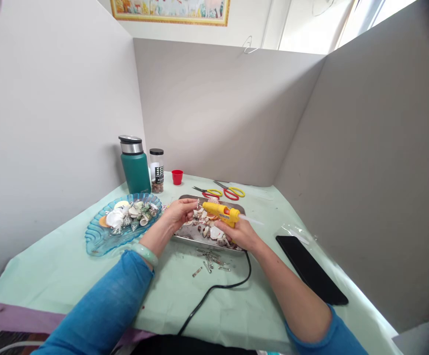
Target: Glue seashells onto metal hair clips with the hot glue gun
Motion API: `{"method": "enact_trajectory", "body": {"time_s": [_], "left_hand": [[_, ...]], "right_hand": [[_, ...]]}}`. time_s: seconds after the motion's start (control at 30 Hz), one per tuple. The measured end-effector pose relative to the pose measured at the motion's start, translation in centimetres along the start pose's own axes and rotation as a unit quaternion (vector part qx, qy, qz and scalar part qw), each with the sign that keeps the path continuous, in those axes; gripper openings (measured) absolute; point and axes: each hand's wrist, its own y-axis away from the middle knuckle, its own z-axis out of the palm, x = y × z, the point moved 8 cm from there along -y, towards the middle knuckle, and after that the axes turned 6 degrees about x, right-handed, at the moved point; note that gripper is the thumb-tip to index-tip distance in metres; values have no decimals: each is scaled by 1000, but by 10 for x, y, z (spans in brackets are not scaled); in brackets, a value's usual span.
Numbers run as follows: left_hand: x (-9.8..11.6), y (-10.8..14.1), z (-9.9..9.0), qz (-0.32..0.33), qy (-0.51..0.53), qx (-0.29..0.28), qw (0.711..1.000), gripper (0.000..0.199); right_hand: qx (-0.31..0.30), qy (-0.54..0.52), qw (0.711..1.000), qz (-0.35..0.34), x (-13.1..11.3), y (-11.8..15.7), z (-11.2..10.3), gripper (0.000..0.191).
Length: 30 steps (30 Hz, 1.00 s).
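Note:
My right hand (241, 233) grips a yellow hot glue gun (219, 212), with a clear glue stick (250, 219) poking out of its back end. The gun's nozzle points left, close to the fingertips of my left hand (180, 213). Those fingers pinch a small pale piece (198, 202), too small to name for sure. Below both hands lies a metal tray (190, 241) holding many seashells (216, 231). In front of the tray, several small metal clips (209, 261) are scattered on the green table cover.
A blue glass dish (95, 241) with shells and a green bottle (136, 172) stand at left. Behind are a clear jar (157, 172), a red cup (177, 177) and two scissors (232, 192). A black cord (214, 287) crosses the front; a black slab (310, 268) lies right.

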Motion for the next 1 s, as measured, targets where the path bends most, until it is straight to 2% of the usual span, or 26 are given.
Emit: {"method": "enact_trajectory", "body": {"time_s": [0.27,0.5,0.7,1.0], "left_hand": [[2,-2,-4,12,4,21,1000,25],[2,0,0,5,-4,0,1000,25],[3,-3,-4,16,2,16,1000,27],[2,-2,-2,15,-1,12,1000,26]], "right_hand": [[0,42,998,-43,-3,-1,1,34],[9,24,999,-30,-2,-1,-2,38],[-7,34,998,-50,-2,-1,2,35],[-1,23,999,-32,-3,-1,0,36]]}}
